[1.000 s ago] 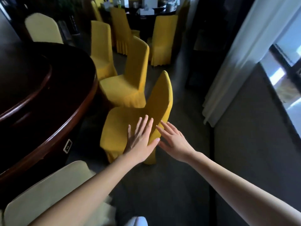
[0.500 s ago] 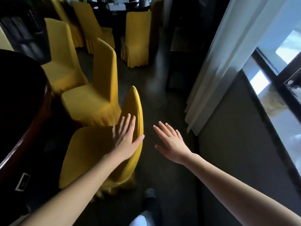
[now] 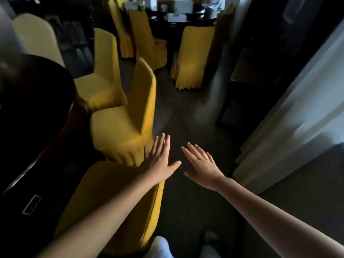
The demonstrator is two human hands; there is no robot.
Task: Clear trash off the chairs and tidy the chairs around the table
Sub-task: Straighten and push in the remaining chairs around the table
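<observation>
Chairs [image 3: 119, 131] hug the table's edge [image 3: 55, 131] — both hands, left [image 3: 160, 157] and right [image 3: 202, 164], spread open over bare floor [image 3: 186, 112].

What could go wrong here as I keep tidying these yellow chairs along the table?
The left hand is flat and open over the nearest chair, gripping nothing, so a push might skew it rather than slide it straight. The next chair stands close ahead; they could bump. The picture is dim and blurred, so small trash on seats could be missed.
</observation>
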